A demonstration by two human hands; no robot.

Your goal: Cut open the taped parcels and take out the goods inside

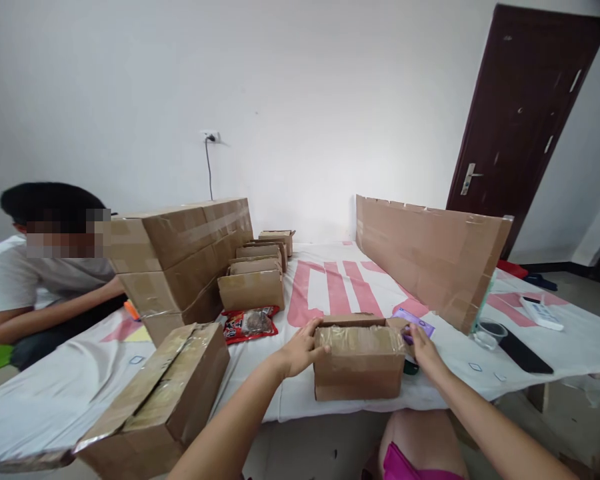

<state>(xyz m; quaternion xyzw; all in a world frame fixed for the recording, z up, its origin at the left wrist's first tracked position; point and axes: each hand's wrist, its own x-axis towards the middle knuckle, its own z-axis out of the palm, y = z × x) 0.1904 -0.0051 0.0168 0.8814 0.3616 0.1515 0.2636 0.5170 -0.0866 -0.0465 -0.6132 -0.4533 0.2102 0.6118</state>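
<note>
A small brown cardboard box (pixel 359 375) with clear tape stands at the table's near edge in front of me. My left hand (pixel 300 350) grips its left side, thumb on the front face and fingers at the top corner. At the box's right end, my right hand (pixel 425 350) is closed on a purple packet (pixel 424 323), its fingertips close to the box's side flap. A dark green item (pixel 411 367) lies partly hidden under that hand. Left of the box, a red food packet (pixel 250 324) with a clear window rests on the cloth.
Several open cardboard boxes (pixel 253 290) line up beside a stacked cardboard wall (pixel 180 257). A larger taped box (pixel 155 400) sits near left. To the right are a cardboard panel (pixel 425 250), a clear cup (pixel 489 335) and a black phone (pixel 525 350). Another person (pixel 45 287) sits at left.
</note>
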